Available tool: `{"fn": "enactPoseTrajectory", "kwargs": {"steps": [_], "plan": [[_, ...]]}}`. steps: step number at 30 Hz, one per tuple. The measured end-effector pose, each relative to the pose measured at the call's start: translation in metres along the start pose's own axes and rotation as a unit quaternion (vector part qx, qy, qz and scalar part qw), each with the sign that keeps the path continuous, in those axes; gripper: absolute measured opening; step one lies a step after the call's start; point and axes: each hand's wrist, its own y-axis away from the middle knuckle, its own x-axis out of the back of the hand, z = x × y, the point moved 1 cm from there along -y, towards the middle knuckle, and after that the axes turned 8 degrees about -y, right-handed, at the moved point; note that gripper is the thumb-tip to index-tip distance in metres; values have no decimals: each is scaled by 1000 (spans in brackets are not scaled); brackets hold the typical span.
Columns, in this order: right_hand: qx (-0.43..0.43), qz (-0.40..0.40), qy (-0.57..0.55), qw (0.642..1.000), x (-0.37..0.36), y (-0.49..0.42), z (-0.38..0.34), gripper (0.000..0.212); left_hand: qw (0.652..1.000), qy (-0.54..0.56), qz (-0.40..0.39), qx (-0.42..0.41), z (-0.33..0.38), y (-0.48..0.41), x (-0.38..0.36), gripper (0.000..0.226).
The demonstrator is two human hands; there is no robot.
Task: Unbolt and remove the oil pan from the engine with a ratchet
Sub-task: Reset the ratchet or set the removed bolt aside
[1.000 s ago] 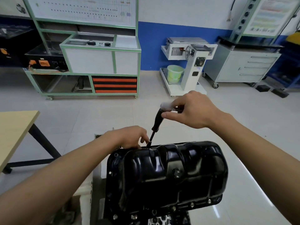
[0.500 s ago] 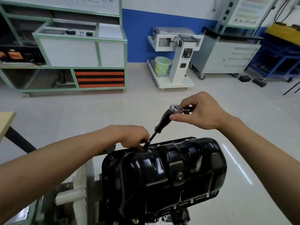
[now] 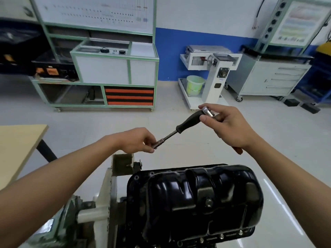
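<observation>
Our right hand (image 3: 227,129) pinches the ratchet (image 3: 188,122) by its head at one o'clock. Our left hand (image 3: 136,140) pinches its socket end near centre. The tool is held clear above the oil pan (image 3: 197,199), which sits on the engine at five o'clock.

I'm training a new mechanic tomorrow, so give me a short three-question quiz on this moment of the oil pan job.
1. True or false: the socket end of the ratchet is seated on a bolt of the oil pan.
2. What does the left hand pinch? A) the tool's socket end B) its black grip C) the pan's rim
3. Fill in: the ratchet's chrome head is held by the ____ hand.

Key
1. False: the tool is held in the air, clear of the pan.
2. A
3. The right hand.
</observation>
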Motion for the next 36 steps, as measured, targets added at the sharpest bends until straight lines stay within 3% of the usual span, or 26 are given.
{"fn": "enactPoseTrajectory", "kwargs": {"steps": [6,11,13,18,21,25,27,31,36], "plan": [[31,-54,-91,994,-82,-50,-45,12,972,147,133,123,-56,88,9,5],[70,-131,-140,979,-211,-84,-91,7,922,154,227,272,-124,213,-6,14],[83,-163,-155,971,-273,-90,-111,7,885,172,276,333,-151,272,-24,13],[82,-234,-176,953,-425,-75,-149,6,751,171,389,506,-215,412,-82,18],[73,-264,-193,942,-507,-50,-161,4,692,169,380,590,-249,479,-127,20],[51,-300,-202,931,-592,-17,-157,9,659,186,346,641,-281,528,-183,36],[31,-313,-206,927,-611,-9,-151,10,649,197,332,656,-291,534,-202,38],[8,-340,-195,920,-646,6,-130,8,635,179,288,695,-312,541,-242,15],[-15,-364,-182,913,-657,9,-109,5,616,187,267,717,-330,535,-275,22]]}}
